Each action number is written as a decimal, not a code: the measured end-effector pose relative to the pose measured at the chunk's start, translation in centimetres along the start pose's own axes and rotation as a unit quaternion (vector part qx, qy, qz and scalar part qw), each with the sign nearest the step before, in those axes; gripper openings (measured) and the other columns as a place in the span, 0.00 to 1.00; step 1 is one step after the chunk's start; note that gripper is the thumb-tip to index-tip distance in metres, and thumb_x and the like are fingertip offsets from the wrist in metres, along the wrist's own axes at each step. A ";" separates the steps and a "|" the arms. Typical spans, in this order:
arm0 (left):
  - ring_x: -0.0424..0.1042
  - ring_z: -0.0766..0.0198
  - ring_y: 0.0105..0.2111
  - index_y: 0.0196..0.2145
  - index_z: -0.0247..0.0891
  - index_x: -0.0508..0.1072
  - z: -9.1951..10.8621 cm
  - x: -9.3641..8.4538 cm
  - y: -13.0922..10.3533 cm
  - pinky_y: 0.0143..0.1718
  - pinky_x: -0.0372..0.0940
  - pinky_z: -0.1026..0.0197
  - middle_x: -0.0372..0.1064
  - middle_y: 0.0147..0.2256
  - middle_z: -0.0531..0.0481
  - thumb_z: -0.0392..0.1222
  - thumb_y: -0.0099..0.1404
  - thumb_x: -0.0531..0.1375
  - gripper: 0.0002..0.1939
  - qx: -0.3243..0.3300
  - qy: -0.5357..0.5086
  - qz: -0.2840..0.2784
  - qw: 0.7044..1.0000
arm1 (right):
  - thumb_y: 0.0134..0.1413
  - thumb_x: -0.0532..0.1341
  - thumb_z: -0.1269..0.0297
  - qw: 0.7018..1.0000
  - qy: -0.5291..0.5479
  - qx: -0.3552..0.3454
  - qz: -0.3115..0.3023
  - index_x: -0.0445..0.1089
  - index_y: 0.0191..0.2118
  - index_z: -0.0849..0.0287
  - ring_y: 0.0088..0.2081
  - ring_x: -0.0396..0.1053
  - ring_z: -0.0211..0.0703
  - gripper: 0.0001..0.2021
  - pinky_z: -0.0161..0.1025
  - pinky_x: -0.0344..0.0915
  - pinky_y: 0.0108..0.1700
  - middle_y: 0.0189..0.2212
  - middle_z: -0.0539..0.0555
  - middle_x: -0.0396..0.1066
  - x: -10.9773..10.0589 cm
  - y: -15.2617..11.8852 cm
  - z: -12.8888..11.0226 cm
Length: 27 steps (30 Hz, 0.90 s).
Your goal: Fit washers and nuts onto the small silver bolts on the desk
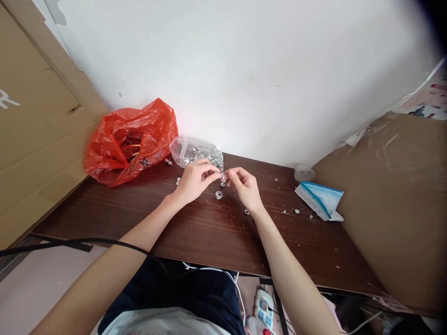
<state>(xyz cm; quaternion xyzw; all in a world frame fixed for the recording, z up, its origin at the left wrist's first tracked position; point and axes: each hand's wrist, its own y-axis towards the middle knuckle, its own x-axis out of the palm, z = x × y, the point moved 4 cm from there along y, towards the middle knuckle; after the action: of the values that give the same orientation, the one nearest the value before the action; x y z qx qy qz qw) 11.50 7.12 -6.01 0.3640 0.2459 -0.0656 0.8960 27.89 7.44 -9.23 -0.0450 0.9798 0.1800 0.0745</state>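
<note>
Over the middle of the brown table, my left hand (199, 179) pinches a small shiny metal piece (222, 175) between thumb and fingertips. My right hand (243, 185) meets it from the other side, its thumb and index finger closed at the same piece. The piece's exact kind is too small to make out. Just below the fingertips a round metal disc with a raised centre (219, 195) lies on the table. Behind my left hand rests a clear plastic bag (206, 152) full of small metal parts, partly hidden by that hand.
A red plastic bag (104, 149) with long thin items inside stands at the left by a cardboard box (42, 116). At the right are a blue-and-white packet (319, 200), a clear cup (304, 172) and cardboard (391, 200). A black cable (87, 240) crosses my left forearm.
</note>
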 end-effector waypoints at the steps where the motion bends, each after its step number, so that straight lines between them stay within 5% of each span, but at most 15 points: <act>1: 0.64 0.68 0.26 0.32 0.36 0.77 -0.2 0.0 0.0 0.31 0.62 0.63 0.69 0.30 0.51 0.40 0.63 0.61 0.06 -0.004 0.014 -0.002 1.000 | 0.57 0.59 0.52 0.998 -0.053 -0.010 0.017 0.70 0.36 0.58 0.28 0.68 0.39 0.13 0.39 0.66 0.34 0.30 0.53 0.75 -0.4 0.0 0.1; 5: 0.67 0.62 0.34 0.33 0.36 0.77 -1.1 0.2 -0.2 0.38 0.63 0.59 0.70 0.32 0.48 0.37 0.64 0.59 0.06 -0.011 0.120 -0.038 0.992 | 0.55 0.61 0.59 0.978 -0.205 -0.011 0.031 0.73 0.37 0.58 0.27 0.65 0.40 0.09 0.40 0.63 0.33 0.29 0.53 0.73 -1.1 0.1 1.0; 12: 0.65 0.56 0.40 0.32 0.36 0.78 -1.6 1.1 -0.7 0.43 0.62 0.55 0.72 0.32 0.46 0.31 0.63 0.58 0.08 0.006 0.262 -0.161 0.951 | 0.51 0.61 0.66 0.963 -0.270 -0.022 -0.019 0.74 0.36 0.58 0.26 0.65 0.40 0.06 0.40 0.64 0.34 0.29 0.52 0.70 -0.3 0.2 2.1; 17: 0.64 0.56 0.40 0.32 0.36 0.78 -1.5 1.5 -0.9 0.44 0.61 0.54 0.73 0.33 0.46 0.29 0.62 0.58 0.09 0.014 0.294 -0.196 0.936 | 0.51 0.60 0.69 0.956 -0.291 -0.018 -0.022 0.74 0.34 0.58 0.29 0.68 0.41 0.06 0.41 0.65 0.37 0.32 0.54 0.73 -0.2 0.2 2.2; 22: 0.64 0.55 0.43 0.37 0.36 0.78 -1.5 1.6 -0.9 0.47 0.60 0.53 0.73 0.35 0.46 0.30 0.62 0.59 0.09 0.026 0.307 -0.182 0.934 | 0.52 0.60 0.66 0.967 -0.253 -0.019 -0.005 0.73 0.33 0.58 0.31 0.69 0.42 0.05 0.42 0.65 0.37 0.32 0.54 0.74 -0.2 0.2 1.8; 27: 0.66 0.55 0.41 0.41 0.35 0.75 -1.0 1.3 -0.7 0.45 0.61 0.53 0.73 0.35 0.47 0.38 0.61 0.63 0.09 0.042 0.259 -0.125 0.957 | 0.49 0.65 0.58 0.997 -0.060 0.045 0.028 0.72 0.33 0.59 0.29 0.69 0.41 0.10 0.40 0.67 0.35 0.28 0.53 0.74 -0.3 0.1 1.6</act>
<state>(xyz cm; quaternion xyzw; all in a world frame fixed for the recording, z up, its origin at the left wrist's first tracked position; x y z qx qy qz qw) 12.06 7.34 -7.72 0.3717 0.5098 -0.0908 0.7705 28.37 8.18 -10.66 -0.0029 0.9815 0.1403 0.1303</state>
